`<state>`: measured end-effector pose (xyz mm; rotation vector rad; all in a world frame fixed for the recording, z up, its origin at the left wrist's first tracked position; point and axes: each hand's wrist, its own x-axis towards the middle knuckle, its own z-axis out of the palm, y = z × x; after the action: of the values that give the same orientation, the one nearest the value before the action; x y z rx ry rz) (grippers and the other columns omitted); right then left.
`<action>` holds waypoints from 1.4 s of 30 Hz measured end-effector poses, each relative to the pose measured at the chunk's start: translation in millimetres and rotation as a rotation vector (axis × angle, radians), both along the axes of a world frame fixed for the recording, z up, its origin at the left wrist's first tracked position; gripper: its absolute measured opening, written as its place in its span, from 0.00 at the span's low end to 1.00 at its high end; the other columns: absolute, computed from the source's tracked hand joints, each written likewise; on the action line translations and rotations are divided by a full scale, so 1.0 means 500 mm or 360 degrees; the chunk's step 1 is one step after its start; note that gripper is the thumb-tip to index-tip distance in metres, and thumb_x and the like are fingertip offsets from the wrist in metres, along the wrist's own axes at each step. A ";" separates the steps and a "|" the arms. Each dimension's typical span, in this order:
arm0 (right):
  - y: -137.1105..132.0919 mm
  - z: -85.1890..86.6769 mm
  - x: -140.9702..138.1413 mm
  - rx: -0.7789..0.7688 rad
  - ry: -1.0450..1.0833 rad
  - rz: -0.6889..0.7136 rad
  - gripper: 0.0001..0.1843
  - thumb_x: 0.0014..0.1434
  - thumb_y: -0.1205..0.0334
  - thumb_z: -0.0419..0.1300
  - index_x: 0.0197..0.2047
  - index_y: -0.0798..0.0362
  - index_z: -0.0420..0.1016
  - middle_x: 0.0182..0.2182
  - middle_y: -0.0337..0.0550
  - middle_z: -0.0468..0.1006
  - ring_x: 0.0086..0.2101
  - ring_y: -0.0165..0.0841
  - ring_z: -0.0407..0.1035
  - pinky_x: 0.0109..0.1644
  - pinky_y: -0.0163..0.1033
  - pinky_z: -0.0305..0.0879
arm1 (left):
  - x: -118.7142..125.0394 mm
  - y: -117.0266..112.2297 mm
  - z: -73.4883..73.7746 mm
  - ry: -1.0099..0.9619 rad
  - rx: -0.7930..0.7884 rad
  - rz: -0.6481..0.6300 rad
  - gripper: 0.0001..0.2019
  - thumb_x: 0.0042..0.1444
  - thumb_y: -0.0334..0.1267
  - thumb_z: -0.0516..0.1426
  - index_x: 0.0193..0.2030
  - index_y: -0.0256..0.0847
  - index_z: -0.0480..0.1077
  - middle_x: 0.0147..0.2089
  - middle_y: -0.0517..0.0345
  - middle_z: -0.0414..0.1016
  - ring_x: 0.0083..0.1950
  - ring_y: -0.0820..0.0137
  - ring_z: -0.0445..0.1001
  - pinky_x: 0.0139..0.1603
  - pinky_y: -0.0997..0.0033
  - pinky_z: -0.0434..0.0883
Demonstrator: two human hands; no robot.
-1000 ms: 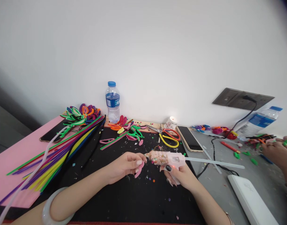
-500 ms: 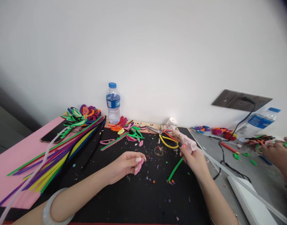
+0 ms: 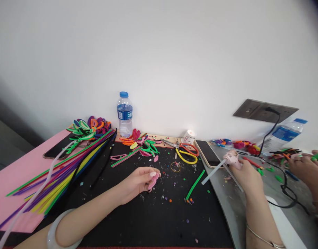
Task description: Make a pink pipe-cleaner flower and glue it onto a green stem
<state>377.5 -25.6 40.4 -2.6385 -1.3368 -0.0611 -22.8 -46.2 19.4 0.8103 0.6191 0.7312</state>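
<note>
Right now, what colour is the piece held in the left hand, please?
The piece is pink, clearest in the head view.

The left grip [image 3: 138, 184] pinches a pink piece [image 3: 153, 181], the right grip [image 3: 249, 178] apparently a glue gun [image 3: 232, 158].

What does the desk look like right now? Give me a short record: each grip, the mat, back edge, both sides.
Left grip: pinching a pink fuzzy piece above the black mat
Right grip: holding a pale pink glue gun, its glue stick pointing toward the mat
On mat: green stem, small scraps
Back edge: scissors with orange and yellow handles; upright water bottle
Left side: bundle of coloured stems
Right side: another person's hand near green pieces
</note>
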 end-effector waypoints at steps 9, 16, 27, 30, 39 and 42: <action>0.002 -0.022 0.061 -0.0032 0.0048 -0.0225 0.28 0.46 0.51 0.57 0.50 0.55 0.72 0.44 0.70 0.72 0.43 0.64 0.67 0.36 0.62 0.61 | 0.002 -0.002 -0.001 -0.0020 0.0018 0.0008 0.12 0.52 0.41 0.60 0.38 0.34 0.72 0.24 0.63 0.60 0.25 0.78 0.57 0.27 0.78 0.57; -0.011 -0.002 0.022 0.0248 0.0010 -0.0196 0.31 0.50 0.50 0.54 0.54 0.59 0.69 0.53 0.75 0.62 0.51 0.69 0.55 0.39 0.63 0.57 | 0.007 0.001 -0.003 0.0006 0.0053 0.0159 0.12 0.52 0.43 0.60 0.36 0.35 0.72 0.22 0.63 0.60 0.24 0.78 0.57 0.26 0.77 0.56; -0.054 0.048 -0.296 0.0636 0.0478 0.1398 0.09 0.59 0.61 0.51 0.34 0.53 0.70 0.30 0.46 0.75 0.30 0.35 0.69 0.35 0.38 0.63 | 0.009 0.008 -0.008 0.0094 0.0123 0.0444 0.12 0.51 0.45 0.60 0.33 0.36 0.70 0.23 0.65 0.58 0.23 0.78 0.52 0.26 0.77 0.54; -0.066 0.040 -0.376 0.0401 0.0716 0.1732 0.08 0.59 0.63 0.52 0.31 0.52 0.71 0.27 0.43 0.74 0.28 0.32 0.67 0.33 0.36 0.62 | 0.009 0.009 -0.011 0.0115 0.0165 0.0490 0.12 0.53 0.44 0.59 0.33 0.36 0.69 0.24 0.65 0.58 0.24 0.79 0.52 0.26 0.78 0.55; -0.054 -0.032 -0.486 0.0188 0.1710 0.1517 0.04 0.53 0.66 0.56 0.29 0.55 0.71 0.21 0.37 0.73 0.21 0.26 0.63 0.26 0.30 0.58 | 0.014 0.005 -0.001 0.0308 0.0359 0.0637 0.13 0.51 0.44 0.60 0.26 0.35 0.68 0.37 0.59 0.66 0.25 0.80 0.56 0.25 0.78 0.57; -0.062 -0.044 -0.490 0.0170 0.1946 0.1461 0.09 0.56 0.63 0.54 0.26 0.55 0.68 0.20 0.37 0.72 0.20 0.25 0.60 0.25 0.30 0.56 | 0.015 0.005 -0.005 0.0388 0.0485 0.0661 0.12 0.52 0.42 0.59 0.26 0.35 0.70 0.40 0.57 0.66 0.26 0.79 0.57 0.26 0.77 0.59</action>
<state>132.4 -56.5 18.5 -1.1823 -1.6485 1.2667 -15.2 -43.9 17.0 1.0766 0.9251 1.1336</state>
